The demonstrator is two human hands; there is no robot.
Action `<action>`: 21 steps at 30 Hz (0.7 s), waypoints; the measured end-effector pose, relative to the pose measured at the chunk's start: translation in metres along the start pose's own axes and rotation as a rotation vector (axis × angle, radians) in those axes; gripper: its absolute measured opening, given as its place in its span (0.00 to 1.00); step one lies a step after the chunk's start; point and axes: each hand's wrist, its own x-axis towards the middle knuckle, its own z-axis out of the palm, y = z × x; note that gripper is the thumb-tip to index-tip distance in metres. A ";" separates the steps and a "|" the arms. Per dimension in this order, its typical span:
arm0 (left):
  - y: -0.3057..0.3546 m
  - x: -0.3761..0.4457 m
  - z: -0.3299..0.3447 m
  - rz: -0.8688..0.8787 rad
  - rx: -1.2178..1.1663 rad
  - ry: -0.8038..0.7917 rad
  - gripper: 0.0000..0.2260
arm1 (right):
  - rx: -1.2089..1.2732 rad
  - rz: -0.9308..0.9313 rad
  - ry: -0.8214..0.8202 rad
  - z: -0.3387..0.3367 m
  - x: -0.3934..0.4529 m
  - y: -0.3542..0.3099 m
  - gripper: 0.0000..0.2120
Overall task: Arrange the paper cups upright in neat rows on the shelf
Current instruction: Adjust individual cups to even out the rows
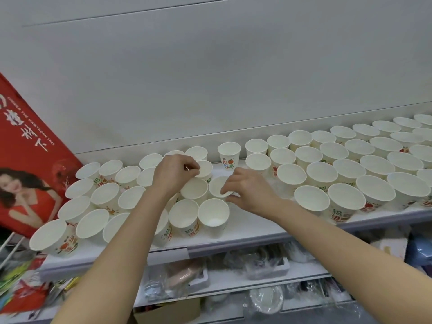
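Many white paper cups with red and green print stand upright in rows on a white shelf (252, 232). My left hand (174, 170) pinches the rim of one cup (205, 168) in the middle of the shelf. My right hand (247, 191) pinches the rim of a neighbouring cup (216, 187) just to its right. A single cup (229, 155) stands apart at the back. Rows of cups (350, 169) fill the right side, and another group (98, 199) fills the left.
A red poster (30, 164) showing a person leans at the left end of the shelf. A grey back panel (210, 78) rises behind the cups. Lower shelves (233, 272) hold plastic-wrapped goods. A bare strip of shelf lies between the two cup groups.
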 end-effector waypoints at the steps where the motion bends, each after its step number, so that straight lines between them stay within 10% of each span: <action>1: 0.000 -0.001 0.000 -0.001 -0.003 0.001 0.04 | -0.006 -0.004 -0.003 0.002 0.001 0.000 0.05; 21: 0.029 0.013 0.023 -0.014 0.254 -0.147 0.04 | -0.211 0.339 -0.054 0.001 0.044 0.033 0.06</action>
